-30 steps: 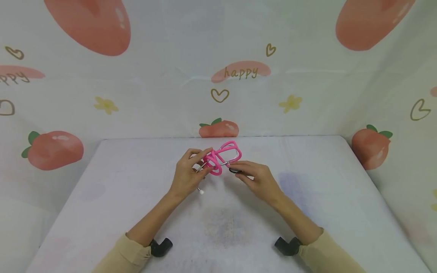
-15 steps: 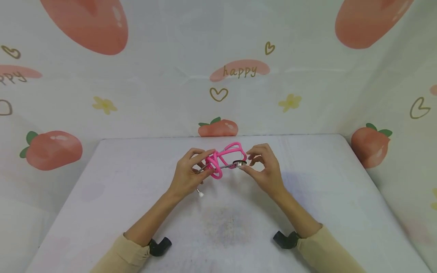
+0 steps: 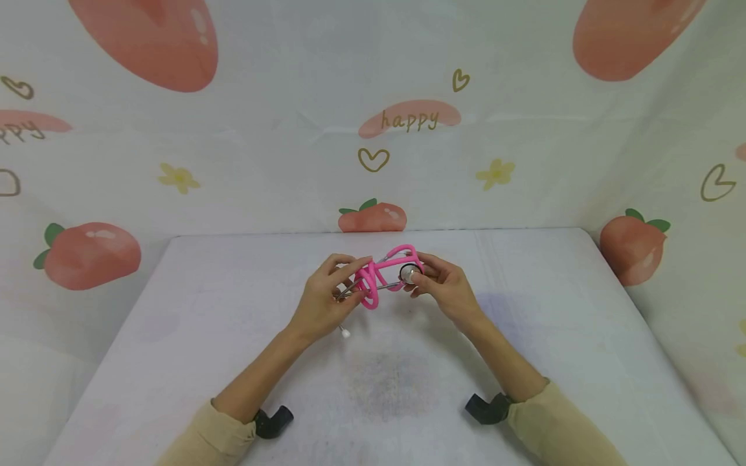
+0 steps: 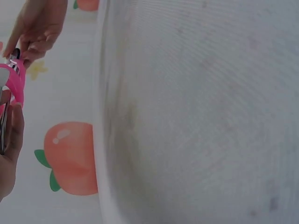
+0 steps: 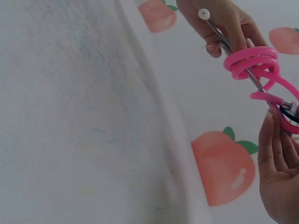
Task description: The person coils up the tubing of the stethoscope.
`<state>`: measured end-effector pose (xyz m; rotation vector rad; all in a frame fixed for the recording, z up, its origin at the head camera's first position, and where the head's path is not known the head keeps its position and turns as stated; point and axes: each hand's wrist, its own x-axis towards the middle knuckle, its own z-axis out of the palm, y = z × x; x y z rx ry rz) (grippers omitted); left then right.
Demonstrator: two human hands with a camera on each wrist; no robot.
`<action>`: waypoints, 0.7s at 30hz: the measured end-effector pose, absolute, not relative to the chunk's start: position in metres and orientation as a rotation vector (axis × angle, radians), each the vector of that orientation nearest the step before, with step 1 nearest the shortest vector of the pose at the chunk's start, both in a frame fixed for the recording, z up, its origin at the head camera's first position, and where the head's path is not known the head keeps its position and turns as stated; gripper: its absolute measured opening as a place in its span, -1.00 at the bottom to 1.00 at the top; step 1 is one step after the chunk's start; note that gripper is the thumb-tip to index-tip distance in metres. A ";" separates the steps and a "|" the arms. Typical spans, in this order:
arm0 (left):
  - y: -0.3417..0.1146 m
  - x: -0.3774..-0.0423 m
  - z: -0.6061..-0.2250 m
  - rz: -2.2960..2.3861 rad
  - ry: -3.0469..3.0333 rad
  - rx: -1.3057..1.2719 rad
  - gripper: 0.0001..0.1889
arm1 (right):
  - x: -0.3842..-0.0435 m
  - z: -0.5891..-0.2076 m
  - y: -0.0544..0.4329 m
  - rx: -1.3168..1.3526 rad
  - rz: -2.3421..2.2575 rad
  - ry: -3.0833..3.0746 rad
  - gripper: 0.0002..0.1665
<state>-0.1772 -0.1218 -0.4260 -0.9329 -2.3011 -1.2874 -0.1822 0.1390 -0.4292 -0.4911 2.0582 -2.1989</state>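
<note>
A stethoscope with coiled pink tubing (image 3: 371, 302) is held up between both hands above the table. My left hand (image 3: 322, 299) pinches the wrapped tubing and the metal ear tubes at its left end; a white eartip (image 3: 346, 333) hangs below that hand. At the right end my right hand (image 3: 449, 289) holds the round metal chest piece (image 3: 410, 274) with its black rim, thumb on its face. In the right wrist view the pink tubing (image 5: 252, 59) wraps round the metal tubes near the left hand, and another eartip (image 5: 204, 14) sticks out.
A white-covered table (image 3: 204, 362) lies under the hands, with faint bluish and grey stains. Behind it hangs a white curtain (image 3: 280, 162) printed with peaches, hearts and flowers. Black curved pieces (image 3: 274, 422) sit at both sleeve cuffs.
My right hand has let its fingers spread, then closed round the chest piece, which has turned so its metal face shows. The left hand keeps its hold, shifting slightly right.
</note>
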 end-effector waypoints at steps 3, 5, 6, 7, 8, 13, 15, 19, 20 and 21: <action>-0.122 -0.176 -0.427 -1.260 -2.334 -0.936 -0.47 | -0.182 -0.431 0.137 -0.466 -2.223 2.081 -0.47; -0.121 -0.175 -0.427 -1.253 -2.352 -0.939 -0.44 | -0.181 -0.434 0.135 -0.453 -2.218 2.132 -0.49; -0.122 -0.174 -0.428 -1.244 -2.361 -0.941 -0.41 | -0.181 -0.435 0.135 -0.445 -2.217 2.156 -0.51; -0.121 -0.174 -0.428 -1.230 -2.370 -0.946 -0.38 | -0.181 -0.436 0.134 -0.435 -2.215 2.180 -0.52; -0.121 -0.173 -0.429 -1.212 -2.375 -0.955 -0.33 | -0.181 -0.438 0.133 -0.419 -2.213 2.200 -0.53; -0.117 -0.171 -0.433 -1.085 -2.395 -0.985 -0.17 | -0.180 -0.444 0.129 -0.349 -2.233 2.263 -0.60; -0.115 -0.171 -0.434 -1.043 -2.394 -0.983 -0.19 | -0.175 -0.438 0.126 -0.350 -2.217 2.315 -0.63; -0.114 -0.170 -0.436 -0.982 -2.389 -0.971 -0.24 | -0.163 -0.422 0.118 -0.397 -2.125 2.499 -0.68; -0.114 -0.170 -0.436 -0.967 -2.389 -0.968 -0.25 | -0.159 -0.418 0.116 -0.398 -2.101 2.540 -0.68; -0.113 -0.170 -0.437 -0.953 -2.389 -0.963 -0.26 | -0.158 -0.417 0.115 -0.404 -2.080 2.583 -0.69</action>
